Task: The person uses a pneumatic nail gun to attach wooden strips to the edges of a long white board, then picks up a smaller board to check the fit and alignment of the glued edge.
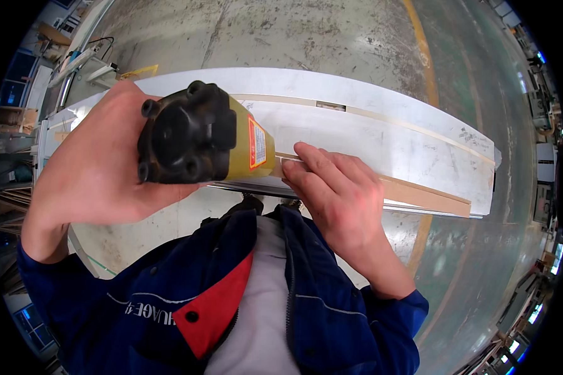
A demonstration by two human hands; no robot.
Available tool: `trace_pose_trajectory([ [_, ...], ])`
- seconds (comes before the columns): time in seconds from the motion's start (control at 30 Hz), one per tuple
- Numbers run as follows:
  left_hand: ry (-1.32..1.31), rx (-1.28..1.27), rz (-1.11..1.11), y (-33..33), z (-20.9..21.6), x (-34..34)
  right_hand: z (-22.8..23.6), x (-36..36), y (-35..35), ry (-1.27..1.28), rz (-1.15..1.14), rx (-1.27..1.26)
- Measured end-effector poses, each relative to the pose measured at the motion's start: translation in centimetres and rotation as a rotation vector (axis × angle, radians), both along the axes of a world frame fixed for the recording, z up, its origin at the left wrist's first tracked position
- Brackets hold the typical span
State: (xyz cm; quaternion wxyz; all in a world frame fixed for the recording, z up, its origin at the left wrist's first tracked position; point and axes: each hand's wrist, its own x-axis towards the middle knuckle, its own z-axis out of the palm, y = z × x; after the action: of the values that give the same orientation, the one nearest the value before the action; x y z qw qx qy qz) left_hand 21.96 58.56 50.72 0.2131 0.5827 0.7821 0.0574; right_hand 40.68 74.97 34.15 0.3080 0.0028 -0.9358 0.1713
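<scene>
My left hand [106, 169] is closed around a nail gun [184, 134] with a black bolted cap and a yellow-green body. A red-bordered label sits on its side. The gun's nose points down and away from view, hidden under its body. Close to its front end, my right hand [341, 194] has its fingers bent together on a thin tan wooden strip [425, 195]. That strip lies along the near edge of a long white panel [369, 144] and sticks out to the right of my hand. My right thumb is mostly hidden.
A narrow pale strip with a small rectangular cutout [330, 106] runs along the panel. Behind the panel is a concrete floor [306, 40] with a yellow line [422, 50]. A metal frame [84, 65] stands at the far left. Racks and materials line the right rim.
</scene>
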Motion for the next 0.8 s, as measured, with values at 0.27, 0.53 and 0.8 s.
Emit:
trace_pose_trajectory([
  [0.27, 0.226, 0.177, -0.248, 0.2, -0.6, -0.7, 0.3, -0.2, 0.2, -0.017, 0.012, 0.026],
  [0.53, 0.076, 0.119, 0.028, -0.5, -1.4, -1.7, 0.6, -0.1, 0.6, -0.041, 0.028, -0.009],
  [0.8, -0.076, -0.155, 0.218, 1.6, 0.2, -1.1, 0.7, 0.0, 0.3, -0.064, 0.054, -0.028],
])
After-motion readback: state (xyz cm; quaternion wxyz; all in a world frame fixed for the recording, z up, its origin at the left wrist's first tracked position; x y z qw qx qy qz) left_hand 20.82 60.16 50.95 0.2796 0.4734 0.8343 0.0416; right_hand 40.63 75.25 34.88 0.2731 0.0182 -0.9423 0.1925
